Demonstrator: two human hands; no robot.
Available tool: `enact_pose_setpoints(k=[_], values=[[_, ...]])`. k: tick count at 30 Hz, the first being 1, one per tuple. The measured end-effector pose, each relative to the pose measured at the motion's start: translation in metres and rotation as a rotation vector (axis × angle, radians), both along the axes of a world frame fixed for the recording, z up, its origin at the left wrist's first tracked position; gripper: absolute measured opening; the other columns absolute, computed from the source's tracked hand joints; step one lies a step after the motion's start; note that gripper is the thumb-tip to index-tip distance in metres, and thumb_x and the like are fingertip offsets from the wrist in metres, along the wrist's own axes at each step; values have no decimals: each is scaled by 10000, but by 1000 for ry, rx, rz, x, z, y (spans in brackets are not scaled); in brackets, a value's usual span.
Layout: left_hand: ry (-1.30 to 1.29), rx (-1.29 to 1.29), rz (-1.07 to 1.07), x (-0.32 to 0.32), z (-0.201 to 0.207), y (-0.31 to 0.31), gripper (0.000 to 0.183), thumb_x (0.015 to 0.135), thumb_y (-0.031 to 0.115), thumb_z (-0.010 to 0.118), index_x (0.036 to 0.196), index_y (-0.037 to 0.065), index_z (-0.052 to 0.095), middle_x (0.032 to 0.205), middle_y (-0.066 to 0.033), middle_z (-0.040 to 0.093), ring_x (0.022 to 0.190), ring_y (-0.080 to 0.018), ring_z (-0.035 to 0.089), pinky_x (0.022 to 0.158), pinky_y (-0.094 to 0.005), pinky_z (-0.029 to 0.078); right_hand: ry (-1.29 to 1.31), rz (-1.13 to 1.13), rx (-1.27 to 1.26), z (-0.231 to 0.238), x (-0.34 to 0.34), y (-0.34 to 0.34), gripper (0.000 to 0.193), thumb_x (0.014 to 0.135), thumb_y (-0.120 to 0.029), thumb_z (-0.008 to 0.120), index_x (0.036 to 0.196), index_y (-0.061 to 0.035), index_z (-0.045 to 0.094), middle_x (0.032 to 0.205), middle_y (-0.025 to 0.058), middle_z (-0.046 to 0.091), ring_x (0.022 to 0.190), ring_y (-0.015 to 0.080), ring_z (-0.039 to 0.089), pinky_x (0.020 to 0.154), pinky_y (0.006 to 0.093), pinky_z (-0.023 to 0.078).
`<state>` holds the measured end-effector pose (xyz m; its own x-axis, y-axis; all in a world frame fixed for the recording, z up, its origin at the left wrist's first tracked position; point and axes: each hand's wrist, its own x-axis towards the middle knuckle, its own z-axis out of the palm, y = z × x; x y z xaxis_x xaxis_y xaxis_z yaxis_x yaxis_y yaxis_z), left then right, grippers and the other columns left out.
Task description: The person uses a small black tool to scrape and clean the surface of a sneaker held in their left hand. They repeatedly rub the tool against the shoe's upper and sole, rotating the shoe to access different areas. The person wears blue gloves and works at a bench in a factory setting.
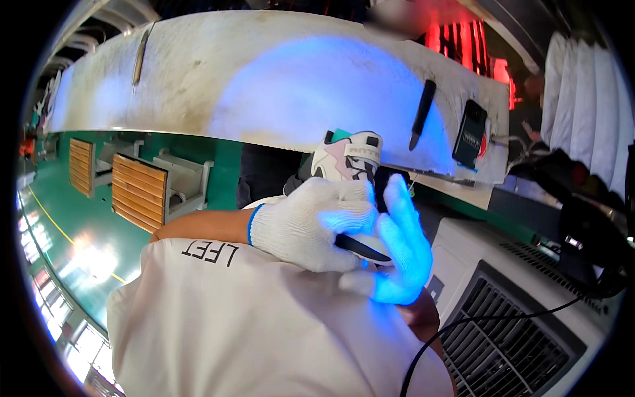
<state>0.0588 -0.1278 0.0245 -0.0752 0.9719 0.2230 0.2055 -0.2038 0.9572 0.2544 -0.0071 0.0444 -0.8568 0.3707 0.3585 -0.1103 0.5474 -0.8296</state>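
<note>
The left hand (319,221) is curled around the near part of a cream-and-pink shoe (340,159), whose upper shows just beyond its knuckles. Beside it, the right hand (400,245) is open, thumb apart; whether it touches the dark curved piece (364,249) between them is unclear. Farther out, the worktop (182,92) carries a black-handled knife (422,114) and a phone (470,134).
</note>
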Motion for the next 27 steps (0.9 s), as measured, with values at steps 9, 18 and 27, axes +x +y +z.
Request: enact_pose_setpoints(k=[9,18,27], values=[[-33,174,352,-32,-45,-32,740,722,291,1029,1360,67,728,1210,-141,706,1089,-365,728,887,-453,630,-241,-12,162,42,-37,3,716,789,-171,1036,1397,52,732,1469,360,677,1319,499,725,1132,557,613],[-110,87,415,-30,-60,-41,491,655,196,997,960,67,634,947,-134,613,849,-372,625,686,-455,502,-416,30,274,63,-79,-14,700,789,-250,1052,1379,-28,747,1383,333,699,1288,499,738,1070,584,647],[-124,443,261,-41,-56,-8,258,736,104,840,958,116,710,964,-98,606,807,-322,621,668,-432,537,-418,172,356,62,-80,17,483,741,-353,1070,1185,-273,899,1283,207,719,1158,416,773,984,578,690]])
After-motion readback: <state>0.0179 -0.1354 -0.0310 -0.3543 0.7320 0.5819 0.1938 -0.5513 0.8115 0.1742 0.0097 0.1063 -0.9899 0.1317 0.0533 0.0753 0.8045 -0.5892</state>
